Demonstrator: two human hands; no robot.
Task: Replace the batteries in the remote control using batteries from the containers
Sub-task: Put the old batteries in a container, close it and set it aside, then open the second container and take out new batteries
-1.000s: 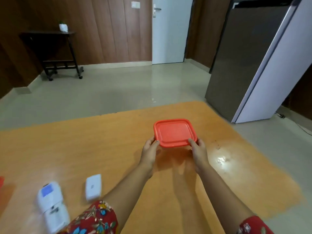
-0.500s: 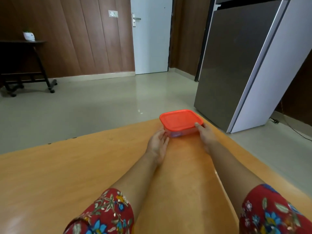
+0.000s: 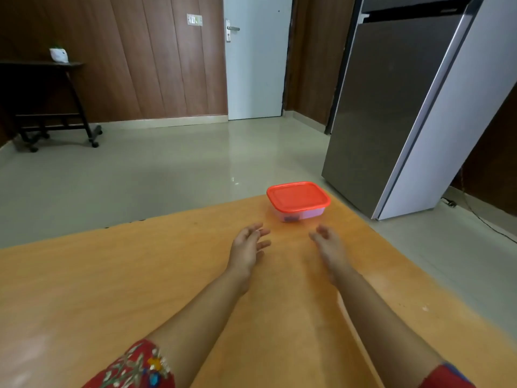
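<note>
While both arms reach forward over the orange wooden surface (image 3: 84,289), the left hand (image 3: 247,249) and the right hand (image 3: 327,245) hover empty, fingers loosely spread, palms turned partly toward each other. Neither hand touches anything; each is slightly blurred. Ahead of the hands, near the far right corner of the surface, stands the container (image 3: 300,212), a shallow clear-walled box closed by a red lid (image 3: 298,196) that sits flat on its rim. A small dark thing shows through the near wall of the container, too indistinct to name. The container is near both hands but apart from them, a strip of bare surface lying between, and it stands a little to the right of the gap between the hands. Red flowered sleeves (image 3: 134,368) cover the upper arms at the bottom edge of the view. Beyond the surface lies a pale glossy floor (image 3: 167,175). To the right stands a tall grey refrigerator (image 3: 391,107) with a pale side panel, and a dark cable runs along the floor beside it. At the back are brown wooden wall panels, a white door (image 3: 256,65) with a metal handle, and at the left a dark side table (image 3: 42,93) on castors bearing a small white pot (image 3: 58,55).
</note>
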